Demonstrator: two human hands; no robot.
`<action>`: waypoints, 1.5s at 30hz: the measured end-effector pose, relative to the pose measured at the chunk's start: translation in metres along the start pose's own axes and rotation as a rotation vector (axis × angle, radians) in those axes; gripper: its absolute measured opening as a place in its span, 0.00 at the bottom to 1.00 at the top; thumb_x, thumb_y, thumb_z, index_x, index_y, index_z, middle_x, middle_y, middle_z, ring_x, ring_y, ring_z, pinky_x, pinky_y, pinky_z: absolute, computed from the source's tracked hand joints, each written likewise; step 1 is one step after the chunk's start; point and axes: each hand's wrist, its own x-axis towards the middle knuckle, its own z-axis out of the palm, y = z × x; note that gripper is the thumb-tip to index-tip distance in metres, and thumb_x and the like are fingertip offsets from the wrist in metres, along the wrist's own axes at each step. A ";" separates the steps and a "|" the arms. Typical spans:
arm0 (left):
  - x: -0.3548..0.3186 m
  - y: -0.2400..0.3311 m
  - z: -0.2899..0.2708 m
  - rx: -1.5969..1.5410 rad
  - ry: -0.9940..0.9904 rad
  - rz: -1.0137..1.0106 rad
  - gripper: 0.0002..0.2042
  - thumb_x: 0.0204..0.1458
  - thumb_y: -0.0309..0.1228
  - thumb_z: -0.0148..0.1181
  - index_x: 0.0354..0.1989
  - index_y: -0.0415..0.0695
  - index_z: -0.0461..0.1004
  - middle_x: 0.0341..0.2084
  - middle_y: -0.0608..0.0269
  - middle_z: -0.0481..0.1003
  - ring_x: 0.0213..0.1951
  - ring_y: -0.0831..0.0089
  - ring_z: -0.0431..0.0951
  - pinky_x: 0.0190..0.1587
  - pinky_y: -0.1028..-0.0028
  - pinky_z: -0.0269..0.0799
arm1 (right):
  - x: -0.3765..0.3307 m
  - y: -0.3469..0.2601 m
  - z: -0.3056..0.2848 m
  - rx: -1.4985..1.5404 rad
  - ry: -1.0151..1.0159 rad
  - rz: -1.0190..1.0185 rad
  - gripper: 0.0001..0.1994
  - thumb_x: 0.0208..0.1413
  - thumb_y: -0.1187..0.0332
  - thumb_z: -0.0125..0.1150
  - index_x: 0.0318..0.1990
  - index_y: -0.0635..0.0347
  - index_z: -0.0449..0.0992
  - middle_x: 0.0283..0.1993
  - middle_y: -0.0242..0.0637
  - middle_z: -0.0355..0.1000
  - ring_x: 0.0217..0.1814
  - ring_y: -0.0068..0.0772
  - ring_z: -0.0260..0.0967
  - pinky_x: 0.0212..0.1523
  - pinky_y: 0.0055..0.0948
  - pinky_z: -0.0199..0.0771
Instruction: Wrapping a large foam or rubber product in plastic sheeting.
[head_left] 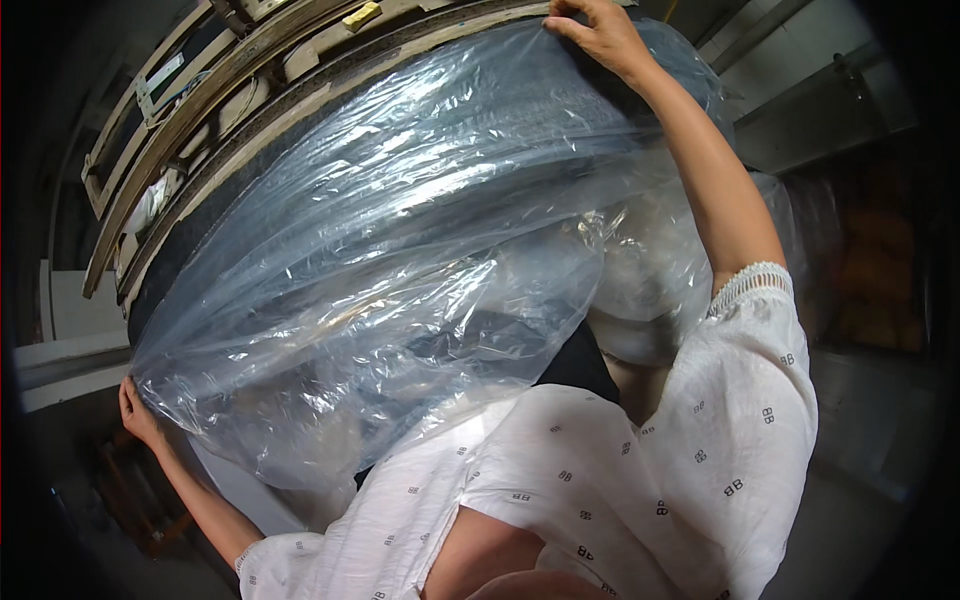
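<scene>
A large sheet of clear plastic film (400, 220) spreads in wrinkled folds between my arms, and its near part drapes down toward my lap. At the far left, my left hand (140, 415) is closed in a pinch on a gathered corner of the film. My right arm reaches far forward, where my right hand (605, 40) pinches the film's far edge beside a long wooden rail. Under the film lies a dark surface (165, 290), its dark edge showing along the rail.
Beyond the film runs a machine frame of wooden beams (170, 150), with a yellow block (361, 16) on it. More bunched clear plastic (650, 260) hangs at the right, near a metal structure (820, 110). A pale ledge (75, 370) juts in at the left.
</scene>
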 end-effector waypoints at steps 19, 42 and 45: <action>-0.001 -0.036 -0.072 -0.157 0.040 -0.196 0.18 0.55 0.38 0.53 0.49 0.39 0.70 0.45 0.62 0.72 0.45 0.76 0.70 0.48 0.79 0.64 | -0.008 -0.032 -0.030 0.537 -0.055 0.367 0.08 0.54 0.66 0.54 0.30 0.61 0.72 0.26 0.25 0.64 0.29 0.19 0.61 0.32 0.20 0.64; 0.085 0.040 0.155 -0.236 0.061 -0.117 0.14 0.47 0.36 0.64 0.38 0.39 0.78 0.33 0.65 0.76 0.37 0.80 0.71 0.43 0.83 0.63 | 0.013 0.117 0.045 0.169 0.346 0.567 0.15 0.43 0.59 0.65 0.32 0.63 0.79 0.27 0.31 0.75 0.29 0.17 0.67 0.35 0.19 0.66; 0.096 0.026 0.155 -0.237 0.039 -0.131 0.15 0.46 0.37 0.64 0.37 0.39 0.78 0.33 0.64 0.76 0.37 0.79 0.71 0.43 0.82 0.63 | 0.020 0.114 0.047 0.173 0.334 0.580 0.15 0.43 0.59 0.65 0.30 0.64 0.78 0.26 0.31 0.74 0.29 0.18 0.67 0.35 0.20 0.66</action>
